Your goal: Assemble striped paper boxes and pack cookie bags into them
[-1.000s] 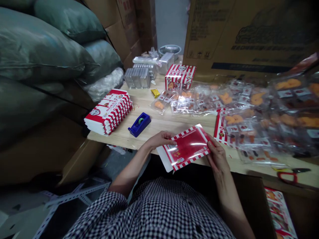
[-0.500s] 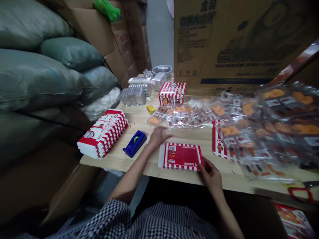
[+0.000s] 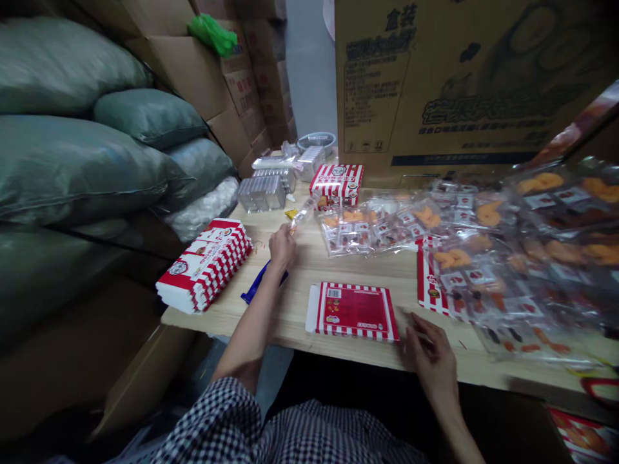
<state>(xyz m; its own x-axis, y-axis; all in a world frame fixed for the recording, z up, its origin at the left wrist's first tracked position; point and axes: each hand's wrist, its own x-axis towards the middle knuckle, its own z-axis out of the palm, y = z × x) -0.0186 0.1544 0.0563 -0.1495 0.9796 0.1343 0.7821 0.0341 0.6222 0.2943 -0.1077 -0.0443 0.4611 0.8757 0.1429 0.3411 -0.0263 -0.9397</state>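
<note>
My left hand (image 3: 282, 247) is closed on the edge of a clear plastic packet (image 3: 304, 214), which is tilted up off the table beside the yellow sachet. Under my left forearm, a blue tape dispenser (image 3: 253, 288) is partly hidden. A flat red and white striped box (image 3: 358, 311) lies at the table's front edge, with a white flap on its left side. Just right of this box, my right hand (image 3: 429, 341) is empty, its fingers curled loosely and apart. Clear packets with orange pieces (image 3: 353, 235) lie beyond the box.
Folded striped boxes (image 3: 206, 265) are stacked at the left. Clear plastic trays (image 3: 262, 193) and an upright striped box (image 3: 336, 183) stand behind. Many packets (image 3: 488, 277) cover the right side, near red-handled scissors (image 3: 599, 390). A large carton (image 3: 435, 84) stands at the back.
My left hand has moved up and left and taken hold of the clear packet from the near left of the pile. My right hand has let go of the flat box and moved right.
</note>
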